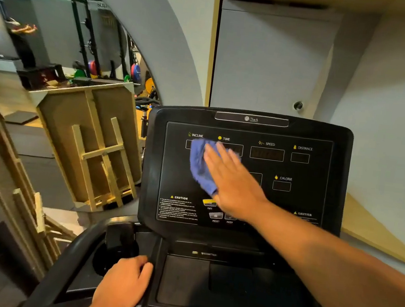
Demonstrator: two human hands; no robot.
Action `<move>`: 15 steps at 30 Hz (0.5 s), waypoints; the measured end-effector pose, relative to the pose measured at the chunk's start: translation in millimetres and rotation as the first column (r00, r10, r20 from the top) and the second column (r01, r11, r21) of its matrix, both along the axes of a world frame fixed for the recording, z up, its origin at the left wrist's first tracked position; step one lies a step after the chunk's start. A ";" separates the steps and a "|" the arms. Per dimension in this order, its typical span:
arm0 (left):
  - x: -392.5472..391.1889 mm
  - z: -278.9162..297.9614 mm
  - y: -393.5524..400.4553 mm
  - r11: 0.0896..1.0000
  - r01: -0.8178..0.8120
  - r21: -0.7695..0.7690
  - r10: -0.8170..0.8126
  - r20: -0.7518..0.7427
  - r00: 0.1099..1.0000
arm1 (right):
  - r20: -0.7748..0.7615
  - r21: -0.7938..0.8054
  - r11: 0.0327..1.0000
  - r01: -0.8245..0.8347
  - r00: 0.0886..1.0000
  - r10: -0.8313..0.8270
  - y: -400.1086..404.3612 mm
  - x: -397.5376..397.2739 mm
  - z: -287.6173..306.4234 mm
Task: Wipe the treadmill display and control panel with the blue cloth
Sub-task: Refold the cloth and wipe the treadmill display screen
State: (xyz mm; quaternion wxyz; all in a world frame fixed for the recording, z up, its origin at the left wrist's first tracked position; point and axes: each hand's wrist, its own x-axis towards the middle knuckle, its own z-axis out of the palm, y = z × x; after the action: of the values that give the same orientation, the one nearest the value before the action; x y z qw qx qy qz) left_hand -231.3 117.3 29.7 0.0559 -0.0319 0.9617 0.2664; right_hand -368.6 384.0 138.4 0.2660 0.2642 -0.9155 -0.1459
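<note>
The black treadmill console (251, 123) stands upright in front of me, its display panel (296, 170) labelled INCLINE, TIME, SPEED, DISTANCE and CALORIE. My right hand (231, 180) lies flat with fingers spread, pressing the blue cloth (198, 165) against the left-centre of the display, over the INCLINE and TIME windows. The cloth sticks out to the left of the fingers. Small buttons (215, 215) show just below the hand. My left hand (124, 284) grips the treadmill's left handlebar (74, 257) at the bottom of the frame.
A grey wall and a cabinet door with a round knob (298, 105) stand behind the console. Left of the treadmill lean wooden frames (95, 145) and boards. Far back left is a weight rack with coloured plates (136, 71). A dark tray (186, 279) lies below the console.
</note>
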 end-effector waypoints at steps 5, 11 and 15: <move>-2.1 0.7 -0.5 1.000 -0.016 0.015 0.016 0.024 1.000 | 0.049 -0.407 0.872 0.273 0.960 -0.277 55.1 4.8 25.0; -1.2 -0.4 -1.2 0.999 -0.027 0.020 0.026 0.028 0.999 | 0.133 -0.649 0.632 0.423 0.882 -0.453 32.2 8.2 13.1; -0.4 -1.0 -1.7 1.000 -0.025 0.019 0.025 0.005 1.000 | 0.028 -0.540 0.794 0.279 0.949 -0.314 -48.2 -16.4 25.3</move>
State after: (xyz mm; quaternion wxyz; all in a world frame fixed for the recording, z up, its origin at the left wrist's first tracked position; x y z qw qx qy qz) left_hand -231.6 115.5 28.7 0.0552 -0.0438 0.9586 0.2760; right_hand -385.0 335.8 163.7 0.3318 0.0274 -0.9405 0.0685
